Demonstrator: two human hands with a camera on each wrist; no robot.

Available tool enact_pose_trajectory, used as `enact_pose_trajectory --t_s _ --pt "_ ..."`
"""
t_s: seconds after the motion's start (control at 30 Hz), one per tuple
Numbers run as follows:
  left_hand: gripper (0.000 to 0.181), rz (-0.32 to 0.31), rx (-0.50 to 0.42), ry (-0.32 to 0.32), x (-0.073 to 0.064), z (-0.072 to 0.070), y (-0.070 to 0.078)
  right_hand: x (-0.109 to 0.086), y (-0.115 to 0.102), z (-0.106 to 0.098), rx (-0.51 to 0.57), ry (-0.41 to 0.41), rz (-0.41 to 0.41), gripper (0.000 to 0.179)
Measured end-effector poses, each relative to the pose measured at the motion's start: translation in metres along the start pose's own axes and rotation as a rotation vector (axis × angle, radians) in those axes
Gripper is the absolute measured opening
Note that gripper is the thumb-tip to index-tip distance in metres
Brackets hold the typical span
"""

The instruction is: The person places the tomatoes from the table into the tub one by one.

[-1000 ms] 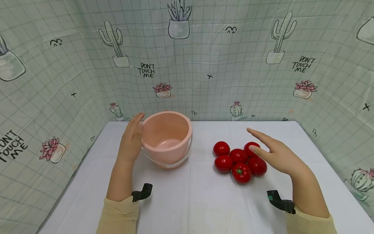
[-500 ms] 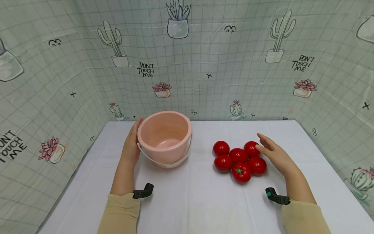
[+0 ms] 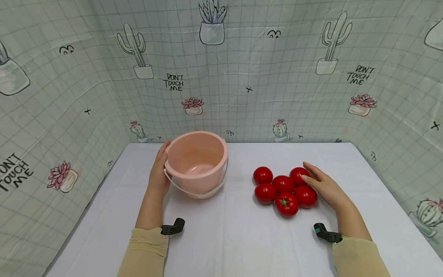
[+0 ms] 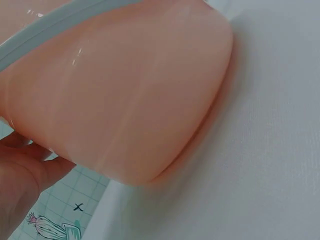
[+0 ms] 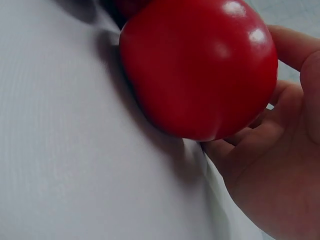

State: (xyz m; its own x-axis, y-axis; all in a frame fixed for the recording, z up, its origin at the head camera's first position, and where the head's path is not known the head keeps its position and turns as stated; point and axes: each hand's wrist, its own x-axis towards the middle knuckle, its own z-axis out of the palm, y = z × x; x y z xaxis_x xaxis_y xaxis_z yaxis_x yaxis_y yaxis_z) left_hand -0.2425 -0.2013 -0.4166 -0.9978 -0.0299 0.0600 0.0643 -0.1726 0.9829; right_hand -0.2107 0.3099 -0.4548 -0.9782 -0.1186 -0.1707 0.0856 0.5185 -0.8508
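A pale pink bucket (image 3: 199, 184) with a white handle stands upright on the white cloth at left. Along its left side rests my left hand (image 3: 160, 175), fingers pointing away and lying against the outer wall; the left wrist view shows those fingers (image 4: 60, 167) partly hidden behind the bucket. Several red tomatoes sit in a cluster at right, one with a green stem (image 3: 287, 204). My right hand (image 3: 323, 188) holds the back right tomato (image 3: 297, 175) between thumb and fingers. In the right wrist view, a nearer tomato (image 5: 200, 70) hides the fingertips and the held one.
White cloth (image 3: 238, 234) covers the table. A checked fabric backdrop (image 3: 235, 69) printed with cacti rises at the back and both sides. Black camera mounts sit on both wrists, the left mount (image 3: 173, 227) near the bucket's front.
My left hand has come down from the bucket's rim to its side. My right hand has lowered and closed in on the back right tomato. Bucket and tomatoes stay in place.
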Motion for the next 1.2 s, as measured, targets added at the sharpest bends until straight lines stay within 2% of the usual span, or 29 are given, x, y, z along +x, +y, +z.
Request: enact_pose_trajectory --t_s 0.33,0.9,1.2 --pt "0.046 0.019 0.001 0.007 0.0 0.0 -0.003 0.002 0.002 0.002 -0.042 0.033 0.015 0.075" --pt "0.045 0.009 -0.015 0.013 0.001 0.002 -0.004 0.003 0.005 0.0 -0.11 0.102 0.043 0.076" --pt "0.045 0.023 0.002 0.024 0.002 0.001 -0.004 0.007 -0.007 -0.009 -0.045 0.131 0.02 0.078"
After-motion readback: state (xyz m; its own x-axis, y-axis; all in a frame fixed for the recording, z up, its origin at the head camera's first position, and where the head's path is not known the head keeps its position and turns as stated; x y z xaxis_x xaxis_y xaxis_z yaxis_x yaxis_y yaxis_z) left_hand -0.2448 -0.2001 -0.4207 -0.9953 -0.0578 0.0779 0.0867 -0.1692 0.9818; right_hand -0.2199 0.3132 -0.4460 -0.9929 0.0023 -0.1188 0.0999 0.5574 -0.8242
